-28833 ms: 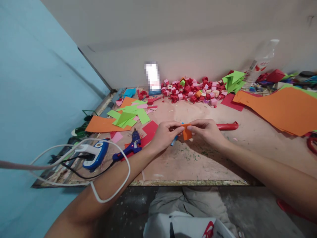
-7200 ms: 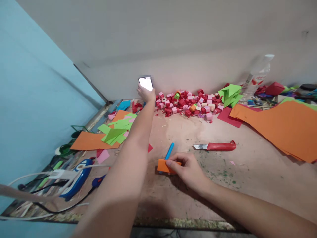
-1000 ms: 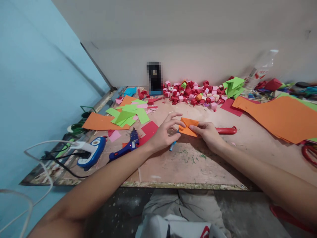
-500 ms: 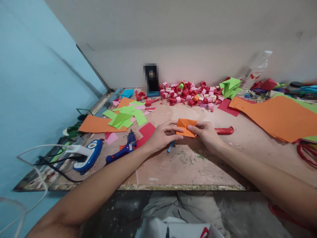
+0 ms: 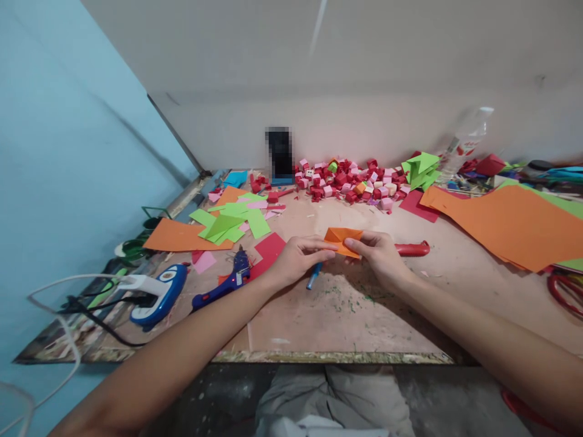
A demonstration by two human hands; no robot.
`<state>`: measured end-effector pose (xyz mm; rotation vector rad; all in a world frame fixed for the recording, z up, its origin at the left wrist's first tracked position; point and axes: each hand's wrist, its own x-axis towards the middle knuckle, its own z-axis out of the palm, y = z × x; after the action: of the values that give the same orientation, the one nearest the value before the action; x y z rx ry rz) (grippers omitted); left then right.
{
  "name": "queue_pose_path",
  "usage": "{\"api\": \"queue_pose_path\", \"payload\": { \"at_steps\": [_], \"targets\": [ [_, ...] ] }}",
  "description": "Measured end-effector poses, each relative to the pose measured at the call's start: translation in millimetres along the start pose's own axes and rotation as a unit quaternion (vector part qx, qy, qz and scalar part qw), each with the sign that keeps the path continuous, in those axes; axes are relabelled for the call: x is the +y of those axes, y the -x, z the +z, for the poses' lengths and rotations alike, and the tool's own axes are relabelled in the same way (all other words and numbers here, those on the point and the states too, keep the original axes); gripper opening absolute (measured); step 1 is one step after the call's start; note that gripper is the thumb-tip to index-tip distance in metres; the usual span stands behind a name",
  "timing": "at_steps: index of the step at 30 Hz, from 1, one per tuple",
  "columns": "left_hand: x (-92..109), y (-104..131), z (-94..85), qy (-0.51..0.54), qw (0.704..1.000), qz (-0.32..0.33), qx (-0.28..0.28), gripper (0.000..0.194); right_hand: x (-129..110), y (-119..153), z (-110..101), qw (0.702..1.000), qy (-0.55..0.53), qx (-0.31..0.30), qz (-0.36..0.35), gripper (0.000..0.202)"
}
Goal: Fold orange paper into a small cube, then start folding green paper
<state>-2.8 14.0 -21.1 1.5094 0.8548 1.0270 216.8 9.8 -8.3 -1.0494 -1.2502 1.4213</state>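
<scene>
Between my two hands, a small folded piece of orange paper (image 5: pixel 340 238) is held just above the table, with creases running across its face. My left hand (image 5: pixel 304 258) pinches its left edge between thumb and fingers. On the other side, my right hand (image 5: pixel 376 250) grips the right part, its thumb pressed on the front and its fingers behind. Under my left fingers lies a blue pen-like stick (image 5: pixel 313 276), partly covered. A red-handled tool (image 5: pixel 413 249) sits just past my right hand, its other end hidden.
Left are a blue glue gun (image 5: pixel 228 282), a blue-and-white power strip (image 5: pixel 160 297) with cables, and green paper pieces (image 5: pixel 228 221). Many red and pink paper cubes (image 5: pixel 346 179) line the back beside a phone (image 5: pixel 280 155). Right are orange sheets (image 5: pixel 510 224), a plastic bottle (image 5: pixel 467 142) and red-handled scissors (image 5: pixel 562 294).
The view has tilted up a little, so the scene sits lower. Both hands keep hold of the orange paper, which now looks tipped flatter.
</scene>
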Motion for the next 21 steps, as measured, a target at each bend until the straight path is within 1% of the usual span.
{"api": "queue_pose_path", "payload": {
  "at_steps": [3,6,9,13,15,19,21],
  "targets": [
    [-1.0,0.0,0.6,0.022,1.0,-0.023,0.001,0.028,0.2,-0.6,-0.9,1.0,0.005,-0.003,-0.011,0.033],
    [-0.1,0.2,1.4,0.019,1.0,-0.018,0.013,0.026,0.4,-1.1,-1.8,1.0,-0.005,-0.021,-0.006,0.033],
    [2.4,-0.1,0.9,0.006,0.999,-0.009,0.051,0.028,-0.5,-0.9,-2.4,0.999,-0.036,-0.023,0.005,0.035],
    [7.1,-1.5,-1.3,-0.032,0.992,0.02,0.118,0.027,-3.2,0.9,-2.5,0.994,-0.104,0.018,-0.009,0.041],
    [9.1,-2.2,-2.0,-0.042,0.989,0.026,0.136,0.027,-3.9,2.1,-1.7,0.994,-0.102,0.02,-0.016,0.038],
    [10.4,-2.4,-1.0,-0.041,0.989,0.035,0.136,0.026,-1.9,2.9,1.2,0.997,-0.073,-0.01,0.009,0.036],
    [10.1,-2.0,0.4,-0.036,0.991,0.035,0.126,0.025,0.8,2.0,2.1,0.997,-0.077,-0.01,0.012,0.036]
  ]
}}
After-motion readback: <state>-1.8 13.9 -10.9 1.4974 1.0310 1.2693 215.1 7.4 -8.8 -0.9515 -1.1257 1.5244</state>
